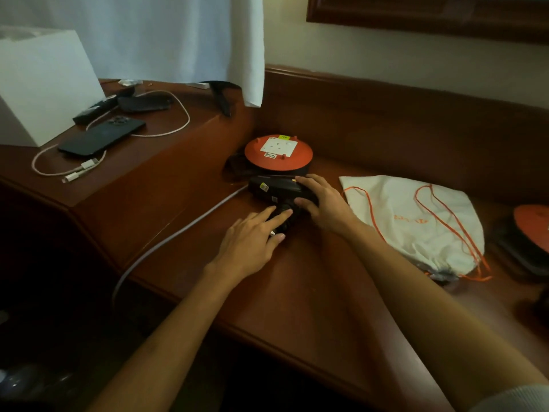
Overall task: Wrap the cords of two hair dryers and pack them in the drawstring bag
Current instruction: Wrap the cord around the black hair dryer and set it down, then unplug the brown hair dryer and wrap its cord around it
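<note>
A black hair dryer [273, 187] lies on the brown desk [312, 292], just in front of an orange cable reel. My right hand [323, 203] is closed over the right end of its body. My left hand [252, 239] rests on the dryer's handle, where the dark cord [283, 217] is bunched, with fingers pressing on it. A white drawstring bag [416, 224] with orange strings lies flat to the right, its gathered mouth toward the desk's front edge. Only this one dryer is visible.
An orange cable reel [278, 153] stands behind the dryer, and a grey cable [178, 230] runs from it off the desk's left edge. A second orange reel [531, 224] sits at far right. A raised shelf at left holds a phone [102, 136], white charging cable and white box [44, 84].
</note>
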{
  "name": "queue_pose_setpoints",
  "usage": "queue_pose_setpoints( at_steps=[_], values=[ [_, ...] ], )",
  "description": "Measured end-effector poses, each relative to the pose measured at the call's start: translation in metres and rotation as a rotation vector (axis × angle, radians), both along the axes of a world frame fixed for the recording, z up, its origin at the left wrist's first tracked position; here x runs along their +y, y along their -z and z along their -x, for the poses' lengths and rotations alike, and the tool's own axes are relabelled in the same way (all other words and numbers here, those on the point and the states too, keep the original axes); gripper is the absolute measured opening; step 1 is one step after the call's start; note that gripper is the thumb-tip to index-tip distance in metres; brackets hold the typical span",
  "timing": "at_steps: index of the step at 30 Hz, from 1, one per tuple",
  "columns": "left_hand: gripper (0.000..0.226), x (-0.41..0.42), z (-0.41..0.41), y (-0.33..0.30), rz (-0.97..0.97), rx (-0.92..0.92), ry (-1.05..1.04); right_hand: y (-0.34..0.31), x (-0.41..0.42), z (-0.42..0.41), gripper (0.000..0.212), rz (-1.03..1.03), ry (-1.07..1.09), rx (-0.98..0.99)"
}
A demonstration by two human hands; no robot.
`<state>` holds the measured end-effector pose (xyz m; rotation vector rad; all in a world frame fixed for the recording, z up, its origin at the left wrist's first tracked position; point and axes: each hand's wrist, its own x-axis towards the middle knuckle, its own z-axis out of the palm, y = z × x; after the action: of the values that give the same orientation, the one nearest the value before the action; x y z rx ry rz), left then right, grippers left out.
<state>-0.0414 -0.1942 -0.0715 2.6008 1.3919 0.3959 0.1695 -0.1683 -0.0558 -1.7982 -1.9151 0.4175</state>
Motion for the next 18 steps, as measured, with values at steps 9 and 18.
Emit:
queue_pose_setpoints(
  at_steps=[9, 18],
  values=[
    [0.039, -0.039, -0.095, -0.037, -0.083, -0.264, 0.170, -0.023, -0.099, -0.117, 0.038, -0.146, 0.478, -0.092],
    [0.078, -0.035, -0.205, 0.013, 0.206, 0.090, 0.185, 0.021, -0.188, -0.171, 0.030, 0.155, 0.524, -0.068]
  ],
)
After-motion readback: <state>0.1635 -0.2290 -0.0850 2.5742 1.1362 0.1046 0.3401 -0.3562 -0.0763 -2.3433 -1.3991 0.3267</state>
